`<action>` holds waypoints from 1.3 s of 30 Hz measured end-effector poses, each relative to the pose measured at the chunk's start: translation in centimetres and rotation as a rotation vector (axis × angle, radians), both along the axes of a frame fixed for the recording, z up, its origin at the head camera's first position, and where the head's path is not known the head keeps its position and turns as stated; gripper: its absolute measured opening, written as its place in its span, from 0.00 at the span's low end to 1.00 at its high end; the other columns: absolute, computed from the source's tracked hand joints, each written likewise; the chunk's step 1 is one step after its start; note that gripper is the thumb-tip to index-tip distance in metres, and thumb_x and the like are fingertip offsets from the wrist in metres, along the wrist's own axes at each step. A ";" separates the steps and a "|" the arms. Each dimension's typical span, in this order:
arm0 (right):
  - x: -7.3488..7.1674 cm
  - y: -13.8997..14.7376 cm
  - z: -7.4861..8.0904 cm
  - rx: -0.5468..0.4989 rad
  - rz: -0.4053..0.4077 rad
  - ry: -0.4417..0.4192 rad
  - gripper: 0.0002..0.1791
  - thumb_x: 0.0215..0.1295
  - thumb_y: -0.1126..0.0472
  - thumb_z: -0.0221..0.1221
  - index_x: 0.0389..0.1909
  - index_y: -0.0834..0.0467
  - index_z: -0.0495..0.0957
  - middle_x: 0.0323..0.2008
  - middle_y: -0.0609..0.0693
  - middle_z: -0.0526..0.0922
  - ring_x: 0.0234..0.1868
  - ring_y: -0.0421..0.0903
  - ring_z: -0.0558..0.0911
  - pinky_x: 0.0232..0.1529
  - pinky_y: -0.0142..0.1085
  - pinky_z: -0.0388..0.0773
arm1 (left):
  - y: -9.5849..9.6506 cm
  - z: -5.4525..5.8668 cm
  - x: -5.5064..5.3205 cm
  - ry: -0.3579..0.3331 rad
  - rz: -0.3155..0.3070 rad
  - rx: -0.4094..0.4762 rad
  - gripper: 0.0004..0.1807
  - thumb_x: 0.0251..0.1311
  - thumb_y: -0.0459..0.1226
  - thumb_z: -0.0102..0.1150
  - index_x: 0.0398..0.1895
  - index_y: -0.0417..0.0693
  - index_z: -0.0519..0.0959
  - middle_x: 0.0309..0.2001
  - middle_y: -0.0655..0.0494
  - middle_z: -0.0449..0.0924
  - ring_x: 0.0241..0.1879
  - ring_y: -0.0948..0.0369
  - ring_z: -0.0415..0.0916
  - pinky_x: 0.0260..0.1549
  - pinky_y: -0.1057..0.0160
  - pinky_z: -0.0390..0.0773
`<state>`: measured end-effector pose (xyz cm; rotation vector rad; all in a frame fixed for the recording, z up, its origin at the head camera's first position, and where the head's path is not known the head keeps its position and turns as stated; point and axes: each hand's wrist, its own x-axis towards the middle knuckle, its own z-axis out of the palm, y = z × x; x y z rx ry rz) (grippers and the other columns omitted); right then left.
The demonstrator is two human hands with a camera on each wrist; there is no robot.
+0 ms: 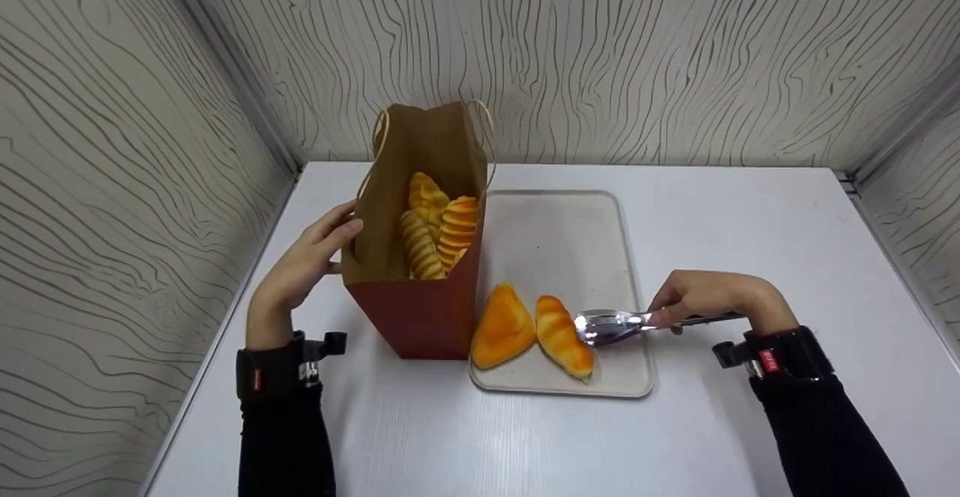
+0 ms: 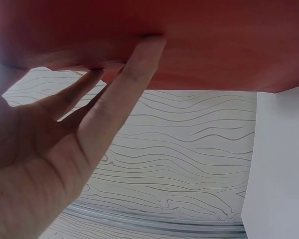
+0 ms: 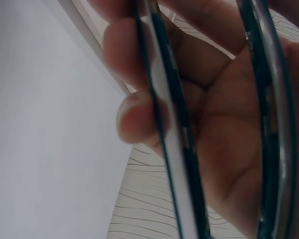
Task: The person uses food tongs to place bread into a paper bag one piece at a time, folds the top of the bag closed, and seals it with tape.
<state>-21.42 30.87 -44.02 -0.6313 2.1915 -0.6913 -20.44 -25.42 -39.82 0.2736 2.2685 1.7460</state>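
Note:
A red paper bag (image 1: 420, 317) with a brown inside and cord handles stands open-topped at the left of the table, several toy breads (image 1: 439, 227) within. My left hand (image 1: 304, 261) rests against its left side near the rim; in the left wrist view straight fingers (image 2: 122, 99) touch the red paper. My right hand (image 1: 712, 298) holds metal tongs (image 1: 611, 326), whose head lies beside the right edge of a striped bread roll (image 1: 562, 336). The right wrist view shows fingers curled around one tong arm (image 3: 172, 124). Left of the roll lies a triangular bread (image 1: 504, 326).
Both loose breads lie on the front part of a pale rectangular tray (image 1: 555, 235), next to the bag, which overlaps the tray's left edge in the head view. The white table (image 1: 750, 220) meets wood-grain patterned panels (image 1: 600, 62) at the back and sides.

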 end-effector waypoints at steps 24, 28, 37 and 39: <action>0.5 -4.1 0.7 0.116 -0.042 0.059 0.14 0.65 0.52 0.69 0.38 0.59 0.91 0.18 0.45 0.80 0.22 0.40 0.70 0.26 0.34 0.63 | 0.2 0.0 0.0 0.002 -0.002 -0.004 0.39 0.80 0.53 0.47 0.84 0.46 0.51 0.79 0.42 0.55 0.74 0.44 0.60 0.63 0.33 0.70; 0.7 -4.2 0.4 0.099 -0.077 0.065 0.11 0.65 0.55 0.69 0.37 0.60 0.91 0.17 0.46 0.79 0.20 0.41 0.70 0.24 0.34 0.64 | 0.2 0.1 0.0 -0.006 0.000 0.002 0.39 0.80 0.52 0.47 0.84 0.46 0.50 0.79 0.41 0.56 0.74 0.43 0.60 0.63 0.34 0.70; 0.6 -4.4 0.1 0.093 -0.071 0.133 0.07 0.62 0.61 0.69 0.36 0.61 0.90 0.14 0.46 0.79 0.18 0.40 0.71 0.22 0.34 0.66 | 0.2 0.2 0.0 -0.007 0.002 -0.005 0.39 0.81 0.53 0.46 0.84 0.45 0.50 0.79 0.41 0.55 0.74 0.43 0.60 0.64 0.34 0.69; 0.6 -4.4 0.0 0.088 -0.065 0.152 0.06 0.62 0.62 0.69 0.36 0.61 0.90 0.14 0.46 0.79 0.19 0.40 0.72 0.23 0.34 0.67 | 0.2 0.2 0.0 -0.008 0.002 -0.005 0.39 0.81 0.53 0.46 0.84 0.46 0.50 0.79 0.41 0.55 0.74 0.43 0.60 0.64 0.34 0.69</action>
